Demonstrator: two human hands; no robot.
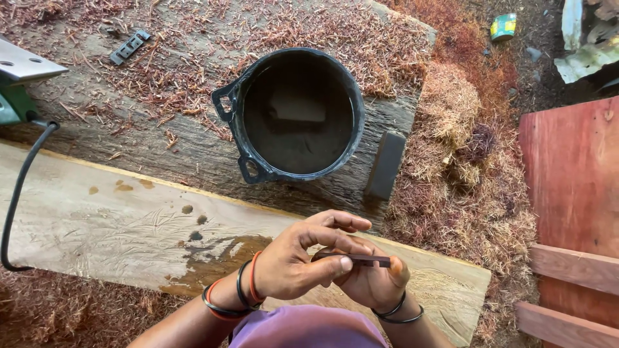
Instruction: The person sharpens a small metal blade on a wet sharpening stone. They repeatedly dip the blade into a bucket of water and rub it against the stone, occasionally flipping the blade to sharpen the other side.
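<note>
I hold a thin, dark, flat blade [361, 260] level between both hands, above the near edge of the pale plank [97, 219]. My left hand [293, 261] pinches its left end, thumb below and curled fingers above. My right hand [374, 280] cups it from beneath, with a fingertip at its right end. Both hands are closed on the blade; neither is spread.

Step in hand, as I judge it: inspection of the blade by touch, along its edge or face. The next move calls for a steady pinch and light finger pressure along the flat, never across the edge.

Beyond the plank lies a rough grey log [161, 154] strewn with reddish shavings. On it stands a black rubber bucket [293, 116] with dark water, a flat block submerged in it. A dark stone [385, 165] lies just beside the bucket's right. A second small blade [130, 47] lies at the log's far left. A green power tool [16, 84] with a black cable [16, 193] sits at the left edge.
</note>
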